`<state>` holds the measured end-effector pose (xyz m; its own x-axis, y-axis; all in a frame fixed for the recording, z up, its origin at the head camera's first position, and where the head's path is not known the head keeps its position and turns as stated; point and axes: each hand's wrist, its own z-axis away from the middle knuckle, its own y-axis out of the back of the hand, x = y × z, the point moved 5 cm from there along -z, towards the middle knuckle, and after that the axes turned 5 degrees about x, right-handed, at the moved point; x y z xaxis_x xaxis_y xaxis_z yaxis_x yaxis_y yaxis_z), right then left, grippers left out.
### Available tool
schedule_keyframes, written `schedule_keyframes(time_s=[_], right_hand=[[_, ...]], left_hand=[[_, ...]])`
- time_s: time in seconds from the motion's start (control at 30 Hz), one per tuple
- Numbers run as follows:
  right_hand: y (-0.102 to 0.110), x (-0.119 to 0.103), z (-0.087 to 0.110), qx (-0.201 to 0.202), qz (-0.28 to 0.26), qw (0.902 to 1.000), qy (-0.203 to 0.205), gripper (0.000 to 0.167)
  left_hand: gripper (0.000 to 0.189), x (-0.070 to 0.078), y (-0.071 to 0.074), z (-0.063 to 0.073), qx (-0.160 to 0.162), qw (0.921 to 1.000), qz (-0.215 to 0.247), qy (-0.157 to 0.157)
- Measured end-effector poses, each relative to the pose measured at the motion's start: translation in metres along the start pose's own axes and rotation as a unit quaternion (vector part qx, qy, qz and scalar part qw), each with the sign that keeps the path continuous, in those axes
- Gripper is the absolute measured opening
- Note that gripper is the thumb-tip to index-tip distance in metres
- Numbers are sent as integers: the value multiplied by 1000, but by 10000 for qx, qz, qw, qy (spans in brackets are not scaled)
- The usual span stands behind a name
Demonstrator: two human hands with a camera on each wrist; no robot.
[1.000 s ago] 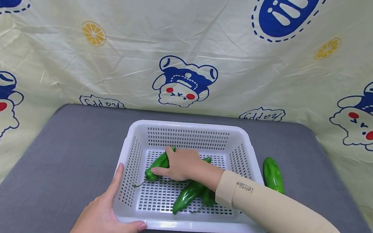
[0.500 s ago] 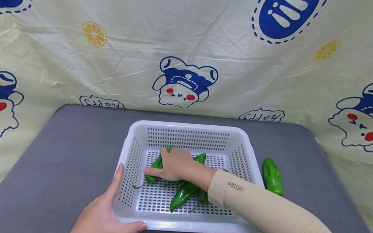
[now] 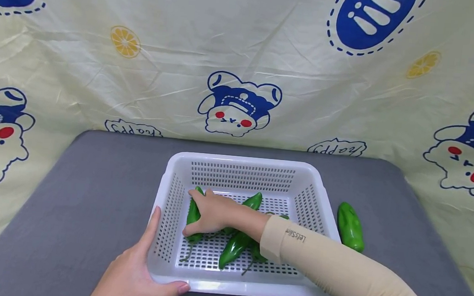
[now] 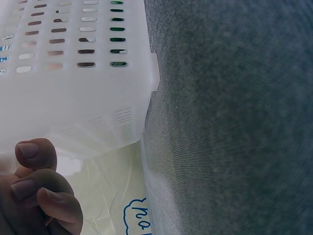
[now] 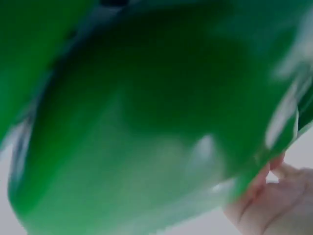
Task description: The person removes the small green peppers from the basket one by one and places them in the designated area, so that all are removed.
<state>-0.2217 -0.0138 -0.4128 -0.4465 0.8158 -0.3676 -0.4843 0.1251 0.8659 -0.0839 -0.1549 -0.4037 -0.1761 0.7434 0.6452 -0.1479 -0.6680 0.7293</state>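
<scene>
A right hand (image 3: 213, 211) pinches a green pepper (image 3: 192, 213) between thumb and fingertips inside a basket (image 3: 241, 288), whose nearest corner the left hand (image 3: 130, 270) grips; a light, even hold should best prevent rolling.

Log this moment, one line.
left fingers: hold basket | right fingers: grip green pepper inside basket | another pepper: on table, right of basket

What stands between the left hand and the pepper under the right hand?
The slotted left wall of the white basket, as the head view shows.
</scene>
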Motion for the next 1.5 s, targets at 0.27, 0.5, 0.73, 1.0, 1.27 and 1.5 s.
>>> schedule_keyframes(time_s=[0.27, 0.5, 0.73, 1.0, 1.27, 1.5], right_hand=[[-7, -4, -3, 12, -372, 9993, 36, 97], [-10, -7, -5, 143, -157, 9998, 59, 99], [-11, -6, -5, 148, -87, 9998, 91, 103], [-13, -1, -8, 14, -67, 9999, 118, 105], [-14, 0, -8, -13, 70, 9999, 102, 108], [-15, 0, -8, -12, 322, 9995, 57, 110]], left_hand=[[139, 1, 0, 0, 124, 9998, -39, -156], [139, 1, 1, 0, 94, 9998, -24, -150], [139, 2, 1, -1, 77, 9998, -69, -155], [139, 2, 1, 0, 167, 9995, -129, -238], [139, 1, 0, 0, 180, 9994, -151, -235], [140, 2, 1, 0, 155, 9996, -60, -230]])
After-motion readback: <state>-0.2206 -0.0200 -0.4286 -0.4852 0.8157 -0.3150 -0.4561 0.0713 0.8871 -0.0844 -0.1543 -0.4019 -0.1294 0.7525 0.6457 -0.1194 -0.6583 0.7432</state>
